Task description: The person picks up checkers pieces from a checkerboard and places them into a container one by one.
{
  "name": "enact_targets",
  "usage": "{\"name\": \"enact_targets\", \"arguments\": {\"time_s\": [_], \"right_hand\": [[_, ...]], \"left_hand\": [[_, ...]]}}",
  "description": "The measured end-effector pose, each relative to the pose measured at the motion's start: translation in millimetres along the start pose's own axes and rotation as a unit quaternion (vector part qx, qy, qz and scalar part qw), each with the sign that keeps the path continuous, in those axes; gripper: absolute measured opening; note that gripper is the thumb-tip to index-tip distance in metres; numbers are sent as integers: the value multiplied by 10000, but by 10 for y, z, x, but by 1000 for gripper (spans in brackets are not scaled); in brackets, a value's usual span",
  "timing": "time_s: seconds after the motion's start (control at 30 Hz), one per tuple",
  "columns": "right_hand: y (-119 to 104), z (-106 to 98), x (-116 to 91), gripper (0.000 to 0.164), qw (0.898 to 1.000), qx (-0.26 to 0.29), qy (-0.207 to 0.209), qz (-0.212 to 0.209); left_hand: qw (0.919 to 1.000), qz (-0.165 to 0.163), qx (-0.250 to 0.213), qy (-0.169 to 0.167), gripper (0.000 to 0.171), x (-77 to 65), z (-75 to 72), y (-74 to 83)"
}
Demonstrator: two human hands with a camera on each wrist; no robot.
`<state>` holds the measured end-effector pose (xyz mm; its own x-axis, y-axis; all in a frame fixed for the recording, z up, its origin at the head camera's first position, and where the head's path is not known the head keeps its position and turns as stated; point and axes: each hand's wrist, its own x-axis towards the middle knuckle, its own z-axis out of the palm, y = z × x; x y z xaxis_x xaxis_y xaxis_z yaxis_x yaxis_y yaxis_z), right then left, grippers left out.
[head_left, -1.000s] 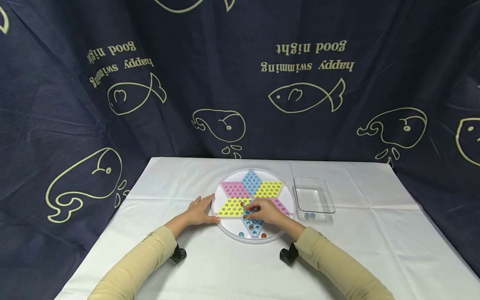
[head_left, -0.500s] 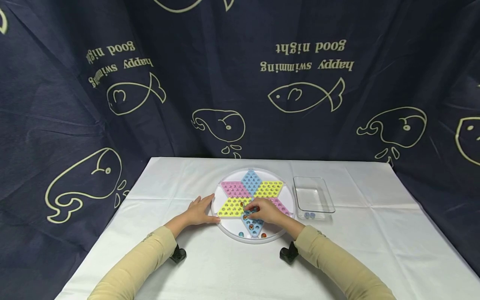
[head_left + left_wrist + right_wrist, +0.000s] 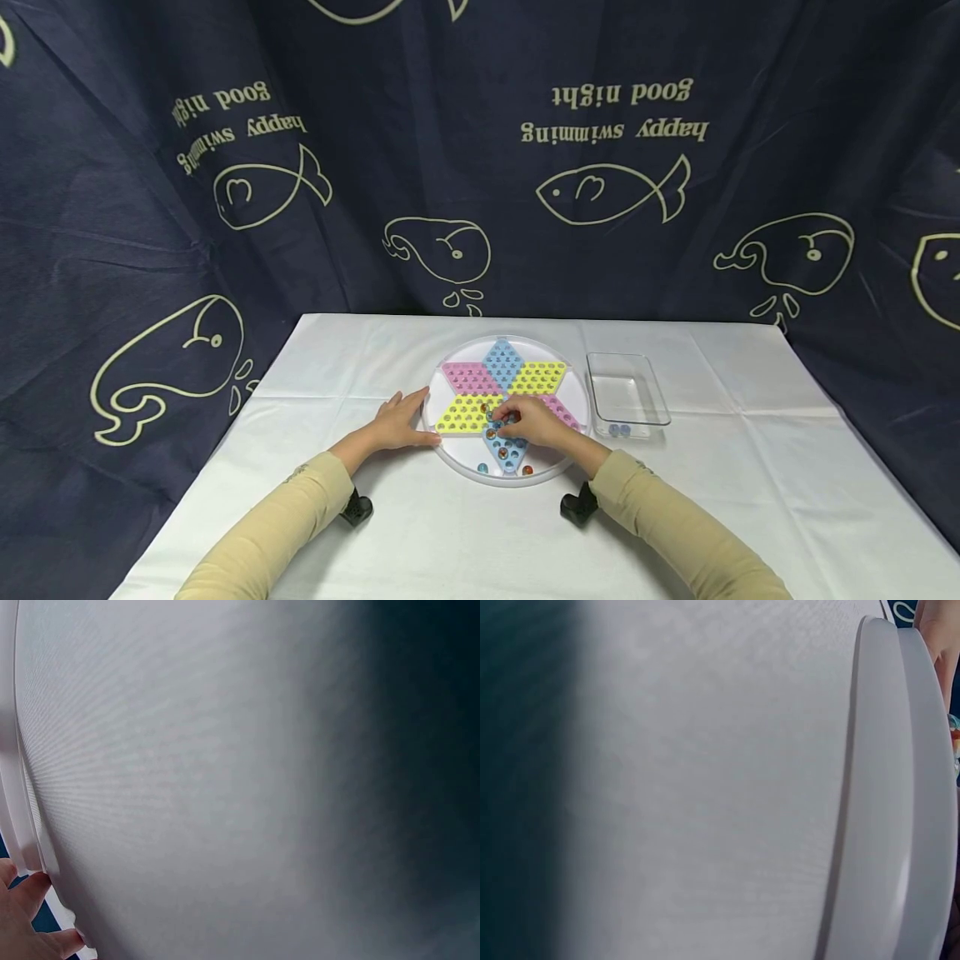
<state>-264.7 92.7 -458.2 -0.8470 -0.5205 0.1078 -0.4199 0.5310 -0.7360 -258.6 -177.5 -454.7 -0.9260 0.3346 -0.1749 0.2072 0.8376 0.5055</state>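
Note:
A round white Chinese checkers board [image 3: 463, 460] carries a star of blue, yellow and pink fields. My left hand [image 3: 393, 421] rests against its left rim, fingers spread and fairly straight. Over the star's near blue point, my right hand [image 3: 534, 421] has thumb and index finger curled around a small marble, mostly hidden by the fingers. Orange and blue marbles sit in holes around those fingers, among them an orange marble [image 3: 502, 453]. A blue marble [image 3: 482, 469] and a red marble [image 3: 527, 471] lie in the board's near channel.
Right of the board stands a clear rectangular container [image 3: 628, 392], with two bluish marbles [image 3: 619, 431] at its near end. A white cloth [image 3: 450, 542] covers the table. Behind it hangs a dark blue curtain [image 3: 495, 167] with fish drawings.
The right hand's fingertips have shifted very slightly to the right over the marbles. The left hand stays at the rim, and the board and container have not moved.

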Motion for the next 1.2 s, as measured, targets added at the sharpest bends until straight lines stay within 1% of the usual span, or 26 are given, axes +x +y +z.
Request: {"name": "enact_targets", "arguments": {"time_s": [0.13,0.3,0.4,0.43,0.5,0.63,0.73,0.9,1.2], "right_hand": [[19,-24,-1,18,9995,290,16,113],[17,-76,-3,19,9969,635,96,445],[9,-118,-9,20,9949,750,136,658],[4,-134,-12,20,9937,813,147,760],[-8,-165,-17,21,9908,949,172,948],[-8,-221,-17,23,9862,1221,231,1094],[4,-267,-14,26,9844,1358,281,1080],[-1,-362,-28,29,9777,1703,330,1187],[0,-482,-7,34,9724,1869,470,1313]], "left_hand": [[9999,50,-159,9,102,-14,-3,-1],[9992,223,-323,69,108,-34,-17,4],[9995,202,-247,38,105,-18,-15,0],[9997,128,-222,7,104,-2,-11,-7],[9999,92,-117,-4,102,12,-4,-12],[10000,9,27,-18,100,19,4,-11],[10000,2,40,-21,100,20,10,-11],[10000,-3,3,-20,100,26,16,-25],[10000,52,7,5,100,30,12,-27]]}}
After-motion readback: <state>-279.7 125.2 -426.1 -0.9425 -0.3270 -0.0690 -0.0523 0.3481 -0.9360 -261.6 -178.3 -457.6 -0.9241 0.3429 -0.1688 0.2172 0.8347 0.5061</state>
